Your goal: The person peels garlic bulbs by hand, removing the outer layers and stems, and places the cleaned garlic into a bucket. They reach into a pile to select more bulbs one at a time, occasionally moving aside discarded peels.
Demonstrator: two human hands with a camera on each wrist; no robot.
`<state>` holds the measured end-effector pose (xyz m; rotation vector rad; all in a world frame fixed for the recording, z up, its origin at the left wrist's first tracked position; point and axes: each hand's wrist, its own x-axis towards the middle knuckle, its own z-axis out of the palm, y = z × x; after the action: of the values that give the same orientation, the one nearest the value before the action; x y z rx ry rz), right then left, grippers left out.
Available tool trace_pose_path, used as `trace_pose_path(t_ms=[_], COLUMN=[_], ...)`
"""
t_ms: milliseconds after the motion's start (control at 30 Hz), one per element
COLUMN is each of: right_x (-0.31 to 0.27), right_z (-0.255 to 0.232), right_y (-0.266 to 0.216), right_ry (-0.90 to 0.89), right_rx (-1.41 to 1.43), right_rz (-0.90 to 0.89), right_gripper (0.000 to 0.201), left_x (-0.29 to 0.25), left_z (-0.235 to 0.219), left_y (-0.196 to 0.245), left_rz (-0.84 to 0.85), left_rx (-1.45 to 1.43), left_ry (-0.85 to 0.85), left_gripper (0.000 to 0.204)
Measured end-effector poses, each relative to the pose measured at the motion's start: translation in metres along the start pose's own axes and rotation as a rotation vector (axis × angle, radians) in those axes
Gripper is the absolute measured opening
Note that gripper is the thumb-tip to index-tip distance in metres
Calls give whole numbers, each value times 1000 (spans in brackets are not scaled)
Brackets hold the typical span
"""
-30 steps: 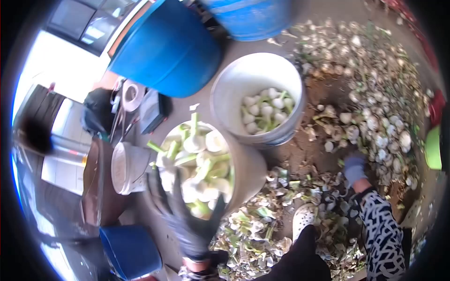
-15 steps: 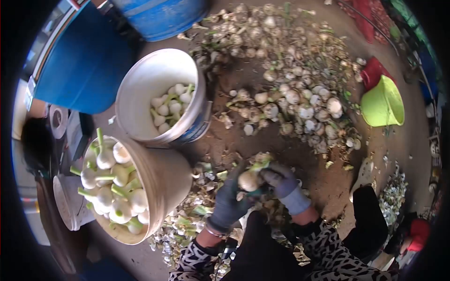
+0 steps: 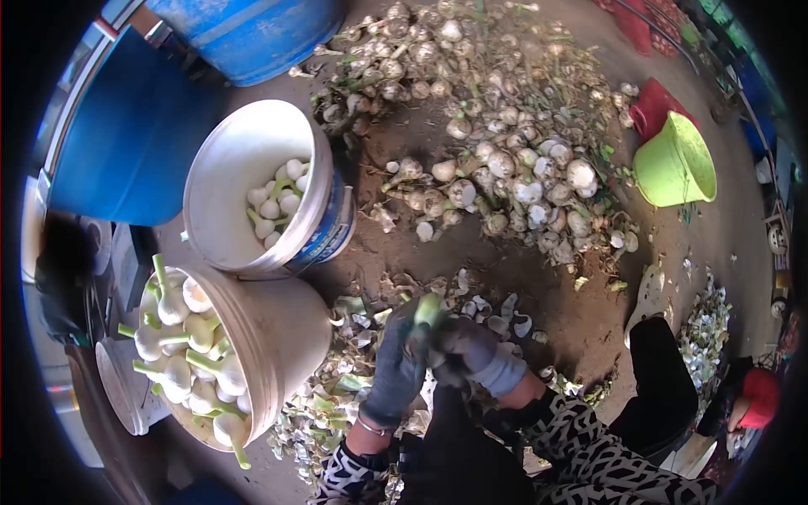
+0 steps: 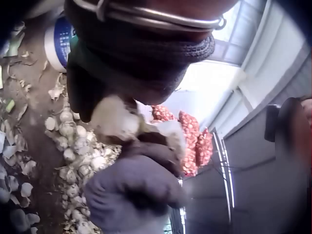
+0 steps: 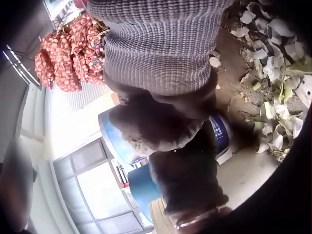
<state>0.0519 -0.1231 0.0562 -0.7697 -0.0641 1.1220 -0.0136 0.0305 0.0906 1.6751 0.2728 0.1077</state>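
Note:
In front of the body, my gloved left hand (image 3: 399, 370) grips a garlic bulb (image 4: 114, 119), and its green stem (image 3: 428, 309) sticks up between the hands. My right hand (image 3: 475, 347), in a grey glove, works right against the bulb with curled fingers. A pale flap of garlic skin (image 4: 171, 135) shows at those fingers in the left wrist view. From the right wrist, most of the bulb is hidden behind the gloves. Loose peelings (image 3: 337, 404) lie on the floor beneath both hands.
A tilted bucket (image 3: 286, 345) full of trimmed garlic stands at the left, beside a white bucket (image 3: 215, 172) holding several bulbs. Beyond the hands spreads a heap of unpeeled garlic (image 3: 513, 168). A lime-green bucket (image 3: 673, 160) sits at right; large blue barrels (image 3: 118, 135) stand behind.
The left hand was spread over the full bucket while the right reached to the heap. Both then came together at a garlic bulb, which has since turned so its stem points up.

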Motion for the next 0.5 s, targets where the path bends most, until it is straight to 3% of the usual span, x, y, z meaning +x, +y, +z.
trace_pose_path(t_ms=[33, 67, 100, 167, 200, 233, 300, 333, 433, 500], right_x=[-7, -7, -7, -7, -13, -23, -59, -81, -145, -196], right_z=[34, 28, 20, 4, 12, 19, 28, 30, 19, -13], right_y=[-16, -9, 2, 15, 11, -5, -19, -23, -22, -1], right_ry=[211, 112, 10, -267, 17, -29, 82, 184, 456, 71], right_rx=[-36, 88, 210, 553, 541, 549, 431, 313, -46, 1211], right_rz=[-12, 5, 20, -4, -49, -111, -134, -149, -178, 163], right_gripper=[26, 27, 29, 33, 36, 40, 43, 46, 54, 42], left_x=[-5, 0, 1, 1, 4, 9, 17, 25, 38, 42], left_z=[6, -7, -3, -7, -7, -11, 3, 1, -5, -7], left_y=[13, 12, 12, -9, -5, -12, -11, 9, 0, -3], left_rz=[-83, -378, -391, -481, -278, 121, -389, -411, -427, -403], left_rx=[-154, -307, -484, -465, -99, 430, -1058, -1106, -1485, -1515], left_ry=[-24, -143, -136, -164, -214, -279, -85, -72, -93, -54], left_gripper=[42, 47, 47, 49, 39, 28, 28, 34, 48, 48])
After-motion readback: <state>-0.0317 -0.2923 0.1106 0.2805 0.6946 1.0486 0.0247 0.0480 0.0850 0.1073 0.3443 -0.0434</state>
